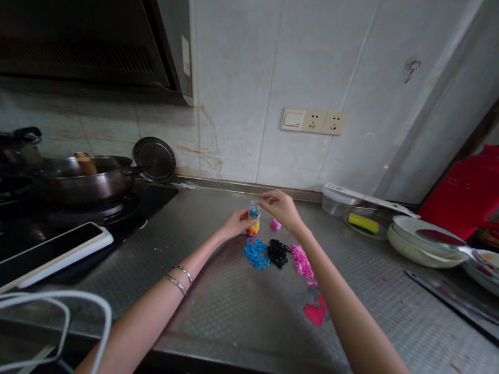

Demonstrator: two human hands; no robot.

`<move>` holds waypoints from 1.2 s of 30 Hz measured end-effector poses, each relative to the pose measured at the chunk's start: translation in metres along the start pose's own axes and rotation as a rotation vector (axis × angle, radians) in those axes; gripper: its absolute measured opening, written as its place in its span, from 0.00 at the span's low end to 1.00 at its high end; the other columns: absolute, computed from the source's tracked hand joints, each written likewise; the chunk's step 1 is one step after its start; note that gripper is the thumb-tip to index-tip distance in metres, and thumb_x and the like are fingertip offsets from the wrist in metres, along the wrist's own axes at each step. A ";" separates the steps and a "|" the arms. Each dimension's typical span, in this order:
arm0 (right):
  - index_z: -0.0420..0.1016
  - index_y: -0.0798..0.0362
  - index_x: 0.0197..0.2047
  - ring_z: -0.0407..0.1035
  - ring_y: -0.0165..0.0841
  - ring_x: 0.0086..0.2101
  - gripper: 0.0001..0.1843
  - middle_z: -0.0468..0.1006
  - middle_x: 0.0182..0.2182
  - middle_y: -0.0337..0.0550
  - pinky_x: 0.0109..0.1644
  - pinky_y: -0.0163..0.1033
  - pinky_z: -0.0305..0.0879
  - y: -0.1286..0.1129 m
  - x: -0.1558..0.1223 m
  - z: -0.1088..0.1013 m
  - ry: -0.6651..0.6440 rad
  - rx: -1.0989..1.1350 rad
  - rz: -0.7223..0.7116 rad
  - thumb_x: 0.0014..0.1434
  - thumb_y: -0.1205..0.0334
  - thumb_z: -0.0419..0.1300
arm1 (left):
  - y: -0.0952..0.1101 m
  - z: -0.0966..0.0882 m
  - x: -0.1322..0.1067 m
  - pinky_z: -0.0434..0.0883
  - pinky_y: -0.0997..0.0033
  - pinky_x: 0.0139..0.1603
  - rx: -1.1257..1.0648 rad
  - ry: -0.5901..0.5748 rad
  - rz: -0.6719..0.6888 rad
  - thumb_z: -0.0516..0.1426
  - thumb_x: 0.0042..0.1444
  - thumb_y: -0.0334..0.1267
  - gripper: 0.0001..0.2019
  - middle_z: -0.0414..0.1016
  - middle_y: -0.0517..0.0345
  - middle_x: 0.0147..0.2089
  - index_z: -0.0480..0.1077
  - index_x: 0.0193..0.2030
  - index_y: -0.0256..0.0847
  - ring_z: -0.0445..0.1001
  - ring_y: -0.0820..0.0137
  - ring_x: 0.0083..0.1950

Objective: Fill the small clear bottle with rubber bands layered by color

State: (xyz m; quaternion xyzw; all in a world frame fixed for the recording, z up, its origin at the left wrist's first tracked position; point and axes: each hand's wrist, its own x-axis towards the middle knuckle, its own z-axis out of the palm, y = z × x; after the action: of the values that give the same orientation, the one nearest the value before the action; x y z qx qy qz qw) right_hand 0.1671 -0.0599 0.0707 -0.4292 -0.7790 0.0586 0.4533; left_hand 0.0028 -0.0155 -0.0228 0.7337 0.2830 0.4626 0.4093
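Observation:
My left hand is closed around a small clear bottle, which stands upright with red, yellow and blue layers inside. At the bottle's mouth is my right hand, its thumb and fingers pinched together; whatever they hold is too small to make out. Close in front lie a pile of small blue bands, a black pile and a pink pile. A small pink cap-like piece sits just right of the bottle. Nearer me, beside my right forearm, is a red heart-shaped piece.
On the left are a stove with a pan, a phone-like white device and white cables. Along the right stand a plastic tub, a yellow sponge, stacked bowls and a red thermos. A tiled wall closes off the back.

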 end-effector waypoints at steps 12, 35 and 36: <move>0.73 0.52 0.36 0.59 0.38 0.43 0.12 0.67 0.36 0.47 0.45 0.39 0.58 -0.008 -0.079 -0.012 -0.617 -0.346 -0.166 0.45 0.68 0.58 | -0.001 0.000 0.000 0.66 0.64 0.47 0.047 0.028 -0.002 0.58 0.46 0.38 0.18 0.72 0.48 0.44 0.67 0.45 0.32 0.71 0.66 0.43; 0.71 0.56 0.33 0.65 0.29 0.30 0.11 0.74 0.29 0.42 0.37 0.32 0.58 0.018 -0.051 0.017 -0.496 -0.172 -0.008 0.48 0.72 0.50 | 0.010 0.002 -0.003 0.65 0.64 0.49 0.028 0.035 -0.030 0.59 0.45 0.38 0.17 0.73 0.48 0.44 0.68 0.42 0.32 0.70 0.65 0.45; 0.71 0.56 0.32 0.65 0.29 0.30 0.11 0.74 0.28 0.42 0.37 0.32 0.58 0.023 -0.050 0.014 -0.498 -0.204 0.025 0.48 0.72 0.49 | 0.010 0.002 -0.003 0.65 0.63 0.49 0.024 0.037 -0.030 0.59 0.45 0.37 0.17 0.73 0.48 0.44 0.68 0.42 0.32 0.70 0.65 0.45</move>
State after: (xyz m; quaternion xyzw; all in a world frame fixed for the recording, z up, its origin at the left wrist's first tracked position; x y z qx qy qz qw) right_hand 0.1815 -0.0776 0.0190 -0.4546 -0.8630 0.0890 0.2015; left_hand 0.0037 -0.0235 -0.0161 0.7257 0.3070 0.4664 0.4019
